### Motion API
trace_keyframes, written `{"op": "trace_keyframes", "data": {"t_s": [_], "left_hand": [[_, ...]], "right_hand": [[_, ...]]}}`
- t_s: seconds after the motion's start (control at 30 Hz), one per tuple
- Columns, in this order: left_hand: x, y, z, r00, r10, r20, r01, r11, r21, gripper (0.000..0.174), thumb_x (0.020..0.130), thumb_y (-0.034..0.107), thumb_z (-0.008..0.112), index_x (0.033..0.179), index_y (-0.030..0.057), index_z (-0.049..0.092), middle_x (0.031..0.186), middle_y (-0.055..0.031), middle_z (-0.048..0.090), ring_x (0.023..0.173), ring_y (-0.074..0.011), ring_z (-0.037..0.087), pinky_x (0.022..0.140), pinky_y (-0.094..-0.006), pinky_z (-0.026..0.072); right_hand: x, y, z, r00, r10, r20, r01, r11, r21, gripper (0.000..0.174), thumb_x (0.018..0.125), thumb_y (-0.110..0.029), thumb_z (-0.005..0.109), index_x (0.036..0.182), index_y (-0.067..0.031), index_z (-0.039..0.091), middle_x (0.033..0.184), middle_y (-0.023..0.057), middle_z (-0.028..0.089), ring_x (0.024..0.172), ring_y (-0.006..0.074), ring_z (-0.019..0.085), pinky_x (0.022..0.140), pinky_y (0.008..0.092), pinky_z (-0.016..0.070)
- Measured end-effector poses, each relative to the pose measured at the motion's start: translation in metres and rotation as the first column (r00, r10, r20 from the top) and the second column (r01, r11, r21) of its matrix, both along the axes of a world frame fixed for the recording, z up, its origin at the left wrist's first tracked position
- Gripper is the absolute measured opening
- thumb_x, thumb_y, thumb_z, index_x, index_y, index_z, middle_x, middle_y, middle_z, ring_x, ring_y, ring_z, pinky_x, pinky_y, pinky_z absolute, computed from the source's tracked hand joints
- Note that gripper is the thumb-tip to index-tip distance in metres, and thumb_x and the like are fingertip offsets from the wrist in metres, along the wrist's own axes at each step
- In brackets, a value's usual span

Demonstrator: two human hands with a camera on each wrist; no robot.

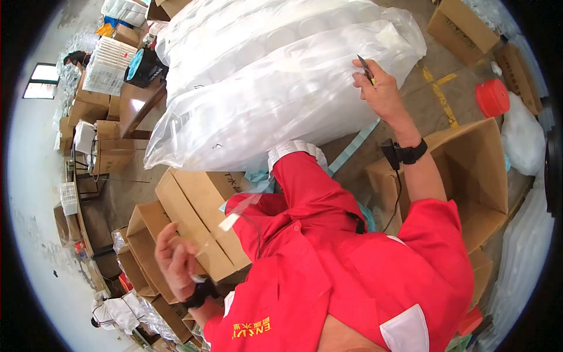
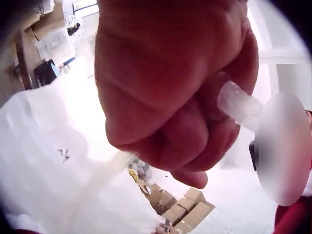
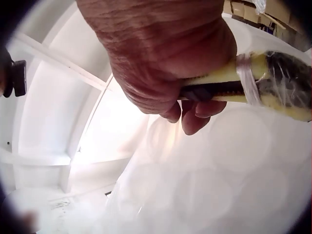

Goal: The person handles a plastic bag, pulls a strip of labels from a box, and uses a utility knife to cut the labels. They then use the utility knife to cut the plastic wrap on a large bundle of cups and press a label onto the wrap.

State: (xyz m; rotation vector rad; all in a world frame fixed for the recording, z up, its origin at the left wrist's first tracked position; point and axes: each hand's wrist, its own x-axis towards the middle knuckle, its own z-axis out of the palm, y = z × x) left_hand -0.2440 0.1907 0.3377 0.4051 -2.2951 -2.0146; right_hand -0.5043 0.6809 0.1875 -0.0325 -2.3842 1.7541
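My right hand [image 1: 381, 94] grips a utility knife [image 1: 365, 69], its dark blade end pointing away over a large clear plastic bag [image 1: 281, 100]. In the right wrist view the knife's yellow and black handle [image 3: 219, 87] has clear film wound around it. The bag is packed with rows of round white items. My left hand [image 1: 176, 258] is lifted at the lower left, over cardboard. Its fingers curl around a strip of clear plastic [image 2: 236, 102], which sticks out of the fist in the left wrist view.
A closed cardboard box [image 1: 205, 217] stands beside my legs, and an open carton [image 1: 463, 176] is at the right. Further right sit a red roll [image 1: 492, 98] and a white bag [image 1: 522, 135]. Light blue strapping [image 1: 355, 146] lies on the floor. Stacked boxes and a table [image 1: 141, 105] line the left.
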Motion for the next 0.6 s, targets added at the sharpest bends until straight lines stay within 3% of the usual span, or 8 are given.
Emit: {"op": "trace_keyframes", "data": {"t_s": [0.13, 0.2, 0.23, 0.3, 0.33, 0.37, 0.47, 0.6], "left_hand": [[-0.001, 0.003, 0.026, 0.958, 0.006, -0.285, 0.032, 0.991, 0.128, 0.051, 0.098, 0.010, 0.063, 0.146, -0.0006, 0.049, 0.087, -0.0100, 0.069, 0.043, -0.0037, 0.040, 0.039, -0.0194, 0.0280], [-0.032, 0.034, 0.027, 0.892, -0.091, -0.442, 0.093, 0.996, -0.018, 0.053, 0.096, 0.005, 0.058, 0.148, -0.0014, 0.048, 0.097, -0.0115, 0.070, 0.048, -0.0049, 0.047, 0.042, -0.0192, 0.0343], [-0.047, 0.052, 0.032, 0.962, -0.060, -0.265, 0.045, 0.997, -0.061, 0.055, 0.095, 0.002, 0.055, 0.149, -0.0016, 0.047, 0.106, -0.0140, 0.071, 0.058, -0.0080, 0.056, 0.051, -0.0205, 0.0439], [-0.094, 0.108, 0.030, 0.974, -0.212, -0.079, 0.211, 0.977, -0.029, 0.056, 0.094, -0.001, 0.054, 0.149, -0.0006, 0.046, 0.117, -0.0173, 0.070, 0.069, -0.0119, 0.063, 0.060, -0.0231, 0.0503], [-0.120, 0.124, 0.020, 0.905, -0.421, -0.058, 0.421, 0.907, -0.013, 0.058, 0.094, -0.003, 0.054, 0.151, 0.0008, 0.044, 0.127, -0.0201, 0.067, 0.077, -0.0140, 0.066, 0.065, -0.0254, 0.0525], [-0.142, 0.147, 0.010, 0.860, -0.507, -0.065, 0.511, 0.857, 0.074, 0.056, 0.096, 0.005, 0.058, 0.151, 0.0010, 0.044, 0.129, -0.0179, 0.066, 0.074, -0.0100, 0.063, 0.055, -0.0214, 0.0428], [-0.196, 0.211, -0.004, 0.764, -0.644, -0.019, 0.633, 0.744, 0.215, 0.059, 0.100, 0.009, 0.059, 0.154, 0.0009, 0.038, 0.148, -0.0213, 0.053, 0.089, -0.0137, 0.069, 0.049, -0.0177, 0.0358], [-0.229, 0.278, -0.037, 0.692, -0.722, -0.008, 0.690, 0.658, 0.300, 0.065, 0.099, 0.011, 0.062, 0.158, 0.0074, 0.035, 0.158, -0.0220, 0.041, 0.098, -0.0152, 0.069, 0.050, -0.0184, 0.0357]], "right_hand": [[0.003, -0.005, 0.000, 0.999, -0.040, 0.006, 0.041, 0.999, -0.020, 0.032, 0.097, -0.017, 0.069, 0.127, -0.0046, 0.067, 0.085, 0.0100, 0.072, 0.077, 0.0163, 0.071, 0.072, 0.0301, 0.0552], [0.003, -0.003, -0.002, 0.999, -0.036, -0.021, 0.035, 0.999, -0.014, 0.033, 0.097, -0.017, 0.069, 0.127, -0.0041, 0.067, 0.085, 0.0101, 0.073, 0.077, 0.0161, 0.071, 0.071, 0.0306, 0.0549], [0.003, -0.003, -0.003, 0.999, -0.017, -0.038, 0.016, 1.000, -0.026, 0.033, 0.097, -0.018, 0.069, 0.126, -0.0035, 0.067, 0.084, 0.0102, 0.073, 0.077, 0.0159, 0.070, 0.071, 0.0311, 0.0546], [0.003, 0.002, 0.003, 1.000, -0.004, -0.017, 0.005, 1.000, 0.017, 0.032, 0.097, -0.018, 0.069, 0.125, -0.0031, 0.068, 0.083, 0.0104, 0.073, 0.075, 0.0159, 0.069, 0.070, 0.0316, 0.0541], [0.004, 0.005, 0.004, 1.000, 0.016, 0.018, -0.016, 0.999, 0.049, 0.032, 0.096, -0.018, 0.069, 0.124, -0.0028, 0.068, 0.083, 0.0107, 0.073, 0.073, 0.0159, 0.068, 0.069, 0.0322, 0.0536], [0.006, 0.008, 0.004, 1.000, 0.006, 0.013, -0.006, 0.998, 0.057, 0.032, 0.096, -0.018, 0.069, 0.124, -0.0028, 0.068, 0.083, 0.0107, 0.073, 0.073, 0.0159, 0.068, 0.069, 0.0322, 0.0536], [0.014, 0.016, 0.007, 0.998, 0.006, -0.070, -0.003, 0.999, 0.049, 0.031, 0.096, -0.018, 0.069, 0.122, -0.0029, 0.070, 0.080, 0.0104, 0.072, 0.068, 0.0165, 0.065, 0.067, 0.0322, 0.0525], [0.041, 0.039, 0.014, 0.999, -0.031, -0.015, 0.032, 0.999, 0.042, 0.030, 0.096, -0.017, 0.068, 0.122, -0.0021, 0.070, 0.077, 0.0085, 0.070, 0.064, 0.0142, 0.063, 0.064, 0.0308, 0.0514]]}}
